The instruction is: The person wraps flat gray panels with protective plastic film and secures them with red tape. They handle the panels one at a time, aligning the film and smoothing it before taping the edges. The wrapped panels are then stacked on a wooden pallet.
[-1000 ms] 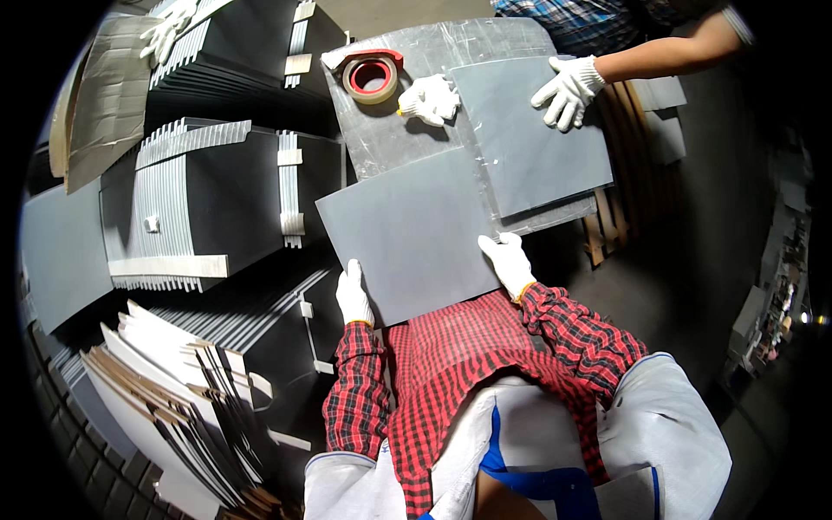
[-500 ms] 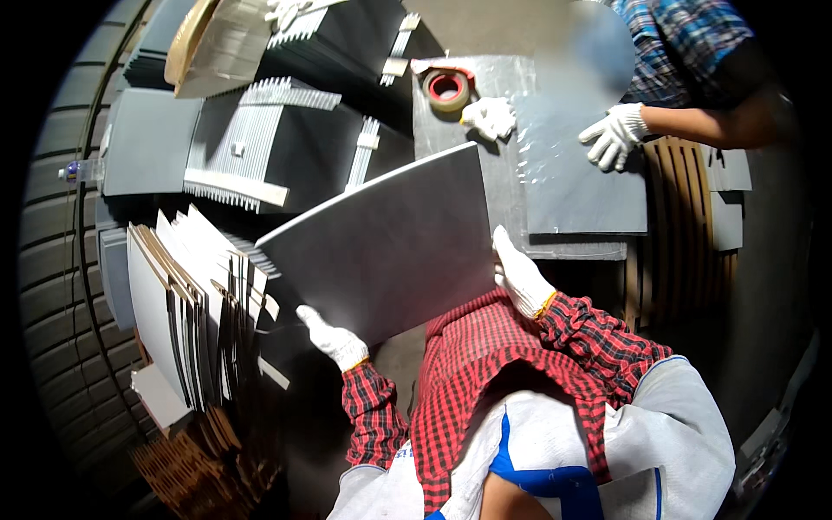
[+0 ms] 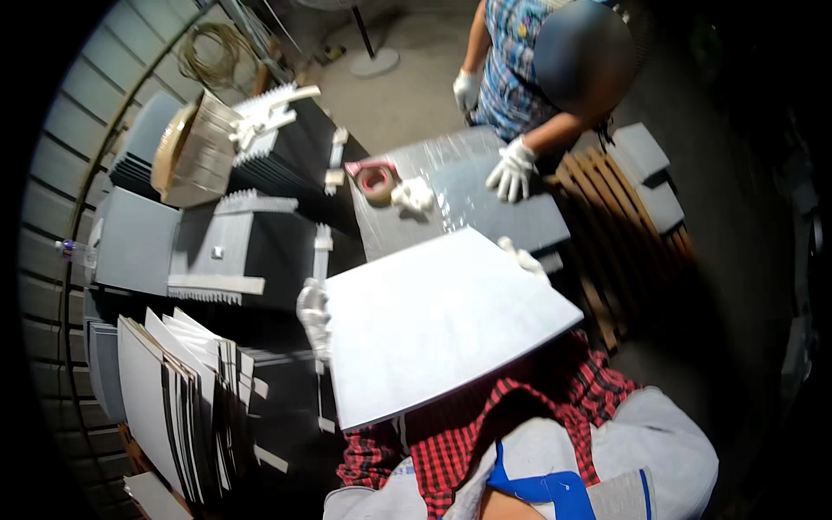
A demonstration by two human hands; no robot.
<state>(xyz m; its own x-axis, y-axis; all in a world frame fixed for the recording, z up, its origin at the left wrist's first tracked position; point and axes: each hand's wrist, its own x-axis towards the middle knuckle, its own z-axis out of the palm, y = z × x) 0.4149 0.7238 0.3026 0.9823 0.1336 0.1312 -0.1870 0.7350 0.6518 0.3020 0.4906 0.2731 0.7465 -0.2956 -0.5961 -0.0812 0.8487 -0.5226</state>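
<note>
I hold a flat, stiff rectangular panel (image 3: 446, 334) between both hands, in front of my body. Its upper face shines bright white. My left hand (image 3: 313, 319), in a white knitted glove, is closed on the panel's left edge. At the far right edge my right hand (image 3: 523, 258), gloved the same way, grips it; the panel covers part of those fingers. Just beyond lies a grey sheet (image 3: 490, 208) on a worktable (image 3: 377, 236). A co-worker's gloved hand (image 3: 513, 170) rests on that sheet.
A tape roll (image 3: 376, 184) in a red dispenser and crumpled white gloves (image 3: 413, 198) lie on the worktable. Stacks of dark panels (image 3: 282, 251) with white corner strips stand at left, near upright white boards (image 3: 156, 390). Slatted wood (image 3: 607, 204) is at right; a co-worker (image 3: 520, 78) stands beyond.
The panel has come round from the left to before me, its visible face going from dark grey to bright white. Both hands still hold it. My view has turned; the co-worker stands more upright.
</note>
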